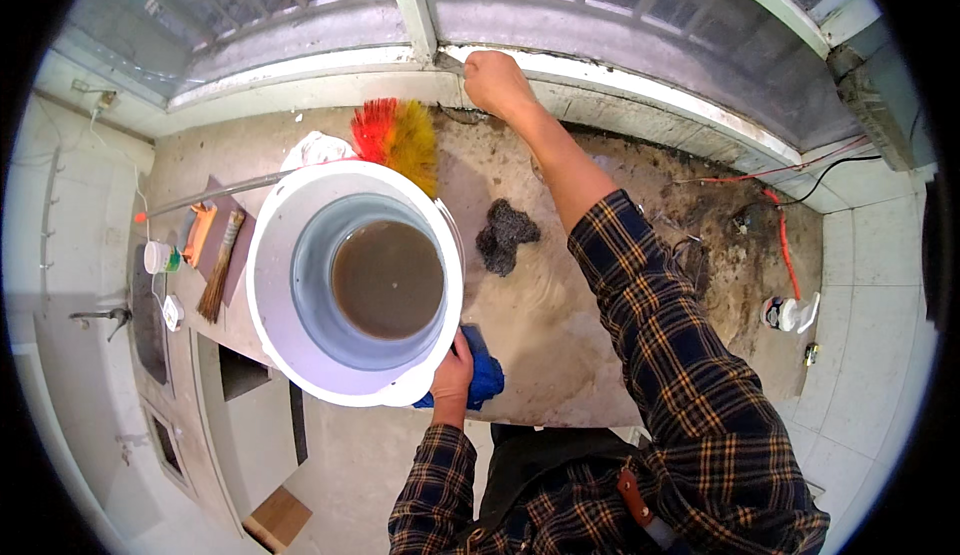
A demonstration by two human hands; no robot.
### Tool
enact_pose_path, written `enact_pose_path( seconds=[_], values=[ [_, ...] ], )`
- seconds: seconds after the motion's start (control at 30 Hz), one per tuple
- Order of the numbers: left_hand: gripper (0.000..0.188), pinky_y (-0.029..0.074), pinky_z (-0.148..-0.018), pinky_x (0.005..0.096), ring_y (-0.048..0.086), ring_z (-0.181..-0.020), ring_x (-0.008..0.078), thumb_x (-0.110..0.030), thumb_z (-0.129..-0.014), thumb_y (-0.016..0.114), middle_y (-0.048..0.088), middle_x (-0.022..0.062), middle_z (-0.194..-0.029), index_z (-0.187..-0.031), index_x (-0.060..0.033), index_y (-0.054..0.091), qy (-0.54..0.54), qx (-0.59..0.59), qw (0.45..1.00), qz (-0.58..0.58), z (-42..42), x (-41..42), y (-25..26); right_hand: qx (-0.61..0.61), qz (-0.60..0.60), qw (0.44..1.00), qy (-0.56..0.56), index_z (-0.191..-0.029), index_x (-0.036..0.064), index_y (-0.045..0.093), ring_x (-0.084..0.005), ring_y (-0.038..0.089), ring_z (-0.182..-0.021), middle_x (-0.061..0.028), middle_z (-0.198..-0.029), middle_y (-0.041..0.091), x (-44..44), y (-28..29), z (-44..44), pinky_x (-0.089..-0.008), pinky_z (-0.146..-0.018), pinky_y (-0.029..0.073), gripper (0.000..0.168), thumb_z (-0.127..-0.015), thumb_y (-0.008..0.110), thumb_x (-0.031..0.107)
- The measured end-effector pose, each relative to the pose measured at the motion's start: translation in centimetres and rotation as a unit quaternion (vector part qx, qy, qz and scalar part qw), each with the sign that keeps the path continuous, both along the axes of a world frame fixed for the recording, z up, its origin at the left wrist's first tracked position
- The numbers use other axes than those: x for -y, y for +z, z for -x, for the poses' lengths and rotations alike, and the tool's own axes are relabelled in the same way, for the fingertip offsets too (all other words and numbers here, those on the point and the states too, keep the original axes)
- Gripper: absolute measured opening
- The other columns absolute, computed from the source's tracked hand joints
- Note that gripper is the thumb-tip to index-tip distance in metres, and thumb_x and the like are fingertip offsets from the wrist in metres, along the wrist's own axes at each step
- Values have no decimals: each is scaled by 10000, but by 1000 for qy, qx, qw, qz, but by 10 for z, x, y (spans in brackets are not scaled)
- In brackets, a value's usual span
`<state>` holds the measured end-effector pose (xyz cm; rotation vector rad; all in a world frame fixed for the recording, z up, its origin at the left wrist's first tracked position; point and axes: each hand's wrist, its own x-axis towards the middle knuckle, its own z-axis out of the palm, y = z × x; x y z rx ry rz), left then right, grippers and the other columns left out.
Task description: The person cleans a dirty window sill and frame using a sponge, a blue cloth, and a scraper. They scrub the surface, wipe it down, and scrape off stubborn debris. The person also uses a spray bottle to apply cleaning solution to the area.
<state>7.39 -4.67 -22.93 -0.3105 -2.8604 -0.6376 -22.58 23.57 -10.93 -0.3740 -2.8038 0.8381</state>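
Note:
My right hand [496, 84] is a closed fist at the window's lower frame [592, 75]. A small grey flat blade [450, 62], perhaps a scraper, sticks out from it into the corner by the upright; its handle is hidden in the fist. My left hand [452, 376] lies against the near right side of a white plastic bucket [270, 285], beside a blue cloth [486, 381]. Its fingertips are hidden, so its grip is unclear. Murky brown water [388, 279] stands in the bucket. Right of the bucket, a dark wire-wool scourer [507, 237] rests on the stained countertop [540, 337].
Behind the bucket is a red and yellow bristle brush [394, 139] with a metal pole [217, 193]. A straw brush [223, 266], an orange-framed tool [199, 234] and a small tub [161, 257] lie left. Cables [787, 244] and a white bottle [784, 315] are at right.

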Motion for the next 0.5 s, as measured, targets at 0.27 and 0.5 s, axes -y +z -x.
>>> enact_pose_path(
  seconds=[0.27, 0.5],
  values=[
    [302, 476, -721, 508, 619, -812, 418, -293, -909, 611, 667, 210, -877, -930, 4, 663, 6, -15, 1000, 2, 0, -1, -4, 31, 0, 999, -33, -1026, 28, 646, -402, 646, -993, -206, -1046, 679, 9, -5, -2, -499, -803, 523, 209, -854, 571, 121],
    [275, 466, -723, 508, 611, -823, 416, -282, -906, 613, 657, 202, -883, -945, -12, 650, 4, -18, 1000, 24, -1, -1, -3, 2, 70, 995, -69, -998, 16, 649, -417, 639, -959, -224, -982, 679, 7, -6, -5, -508, -816, 510, 215, -919, 529, 176]
  ],
)
